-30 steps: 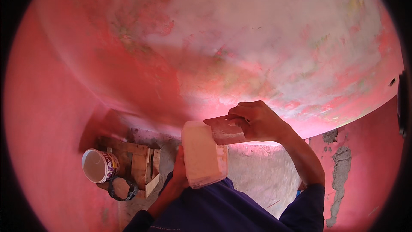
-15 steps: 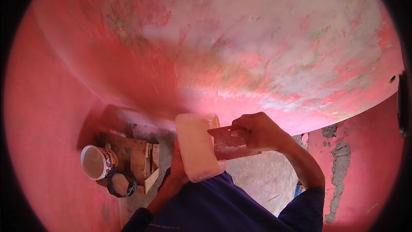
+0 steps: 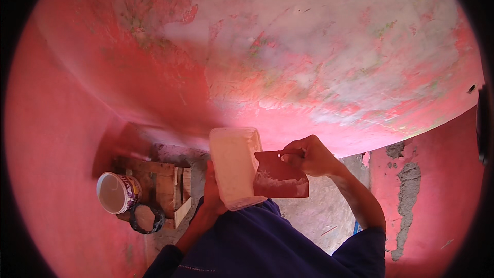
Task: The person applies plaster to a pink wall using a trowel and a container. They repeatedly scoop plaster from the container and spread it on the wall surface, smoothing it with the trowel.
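My left hand [image 3: 213,191] supports a clear plastic tub [image 3: 232,167] from its left side, in front of my body. Pale paste coats the inside of the tub. A flat, dark red putty scraper [image 3: 282,175] is gripped along its upper right corner by my right hand [image 3: 304,157], fingers bent over the edge. The scraper's left edge overlaps the tub's right rim, and whitish residue smears its lower face. Ahead rises a red wall [image 3: 170,80] with broad patches of pale filler [image 3: 288,25] over its upper right part.
On the left, a white bucket [image 3: 112,194] and a round container in black plastic [image 3: 146,218] stand by a wooden crate [image 3: 157,181]. At the right, a red wall section [image 3: 437,190] carries a rough strip of grey mortar [image 3: 408,211]. Concrete floor [image 3: 316,208] lies below.
The scraper has turned so that more of its flat face shows, its smeared side downward. The tub has shifted slightly upward in the view, still in my left hand.
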The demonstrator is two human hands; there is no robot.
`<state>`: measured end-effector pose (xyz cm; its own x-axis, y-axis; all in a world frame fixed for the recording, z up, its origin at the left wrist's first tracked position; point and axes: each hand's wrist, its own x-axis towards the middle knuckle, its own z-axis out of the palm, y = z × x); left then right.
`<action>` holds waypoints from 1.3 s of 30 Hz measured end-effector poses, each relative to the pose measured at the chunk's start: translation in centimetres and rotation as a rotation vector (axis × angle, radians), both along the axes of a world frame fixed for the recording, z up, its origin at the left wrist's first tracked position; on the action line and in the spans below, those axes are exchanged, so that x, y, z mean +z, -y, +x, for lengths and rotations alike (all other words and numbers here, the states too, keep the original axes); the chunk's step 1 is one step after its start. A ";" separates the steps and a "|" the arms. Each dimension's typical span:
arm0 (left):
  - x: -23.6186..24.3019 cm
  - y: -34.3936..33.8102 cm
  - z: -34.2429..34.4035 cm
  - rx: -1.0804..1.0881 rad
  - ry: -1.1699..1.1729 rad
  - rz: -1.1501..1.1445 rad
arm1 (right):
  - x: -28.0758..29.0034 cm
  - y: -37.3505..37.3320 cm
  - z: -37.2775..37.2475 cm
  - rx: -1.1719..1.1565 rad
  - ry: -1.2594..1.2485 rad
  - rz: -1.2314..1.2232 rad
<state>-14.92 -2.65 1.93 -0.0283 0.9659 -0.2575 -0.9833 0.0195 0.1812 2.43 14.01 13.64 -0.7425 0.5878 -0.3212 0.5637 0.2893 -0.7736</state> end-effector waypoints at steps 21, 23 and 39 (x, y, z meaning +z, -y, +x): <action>-4.0 1.2 -2.5 0.207 -0.151 0.033 | -12.4 5.2 2.2 -1.183 -1.182 -0.309; -4.7 1.2 -2.6 0.206 -0.251 0.011 | -14.5 4.3 2.3 -1.244 -0.990 0.110; -0.2 1.8 -1.0 0.265 -0.804 0.028 | -22.8 -6.5 -3.1 -0.983 -0.254 1.345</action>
